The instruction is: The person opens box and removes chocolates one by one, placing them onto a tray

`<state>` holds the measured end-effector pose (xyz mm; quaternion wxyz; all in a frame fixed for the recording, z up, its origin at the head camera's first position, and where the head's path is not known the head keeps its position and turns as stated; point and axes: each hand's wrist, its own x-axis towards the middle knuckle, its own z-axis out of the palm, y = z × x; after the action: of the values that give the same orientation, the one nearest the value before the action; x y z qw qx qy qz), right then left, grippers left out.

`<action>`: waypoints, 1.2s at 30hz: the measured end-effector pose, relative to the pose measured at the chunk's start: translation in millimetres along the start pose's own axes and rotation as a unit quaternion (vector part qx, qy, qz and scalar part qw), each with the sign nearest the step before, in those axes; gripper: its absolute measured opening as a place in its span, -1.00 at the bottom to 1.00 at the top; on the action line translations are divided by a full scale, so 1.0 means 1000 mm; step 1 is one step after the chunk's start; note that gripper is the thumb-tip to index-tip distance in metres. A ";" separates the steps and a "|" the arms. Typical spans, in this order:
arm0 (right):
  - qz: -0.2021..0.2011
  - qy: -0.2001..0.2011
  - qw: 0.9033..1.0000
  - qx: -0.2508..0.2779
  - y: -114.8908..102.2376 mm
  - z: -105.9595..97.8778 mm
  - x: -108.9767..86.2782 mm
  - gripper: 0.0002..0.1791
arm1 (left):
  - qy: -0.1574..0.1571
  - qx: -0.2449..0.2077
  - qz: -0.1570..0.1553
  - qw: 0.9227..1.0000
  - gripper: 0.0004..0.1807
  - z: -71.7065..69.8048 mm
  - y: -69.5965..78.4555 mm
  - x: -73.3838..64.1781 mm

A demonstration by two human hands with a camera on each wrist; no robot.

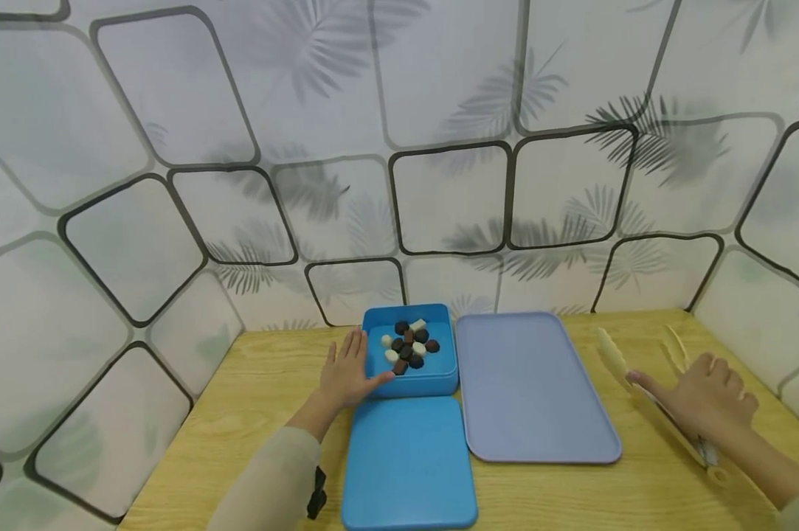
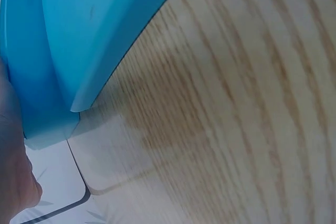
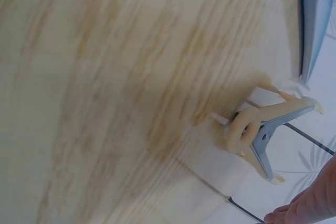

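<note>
Cream tongs (image 3: 270,127) lay on R side of the wood-grain table (image 1: 273,398), under the R hand (image 1: 714,398). Long axis ran diag.: ring end & metal hinge near the person and to the R, tips pointing away to the back wall (image 1: 452,199) and a bit L. Arms spread in a V. R hand was fairly wide over them, thumb stuck out L, other fingers loosely bent, not wrapped round the tongs; couldn't tell if thumb touched the L arm. In R wrist view, its fingers showed at bottom R, apart from the hinge.

L hand (image 1: 347,375) was wide, fingers straight & pointing away along L side of the blue box (image 1: 415,387), thumb out across its front L corner. Box sat far-centre, open side up, w/ dark, brown & white chocolate-like pcs (image 1: 406,352) clustered inside. Flat blue panel (image 1: 409,464) lay in front, long axis front-to-back; couldn't tell if it touched the box. Lilac tray (image 1: 538,391) lay just beside box's R side, btwn box & tongs, long axis also front-to-back, near end slanted slightly R.
</note>
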<state>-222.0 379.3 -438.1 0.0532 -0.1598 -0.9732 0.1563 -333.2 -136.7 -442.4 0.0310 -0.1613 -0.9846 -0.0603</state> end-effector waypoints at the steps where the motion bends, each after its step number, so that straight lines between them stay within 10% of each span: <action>1: 0.002 -0.004 1.000 0.002 0.001 0.001 0.000 0.39 | 0.003 0.001 0.005 1.000 0.10 0.000 0.000 0.000; 28: -0.020 -0.081 0.995 0.054 0.013 0.017 0.003 0.44 | 0.007 -0.054 0.031 0.998 0.08 0.011 -0.003 0.008; 36: -0.019 0.003 1.000 0.018 0.019 0.030 0.000 0.32 | 0.004 -0.055 0.037 0.998 0.10 0.007 -0.006 0.001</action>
<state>-221.0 387.3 -472.8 0.0621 -0.1412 -0.9728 0.1727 -336.0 -141.3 -450.3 0.0279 -0.1991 -0.9729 -0.1141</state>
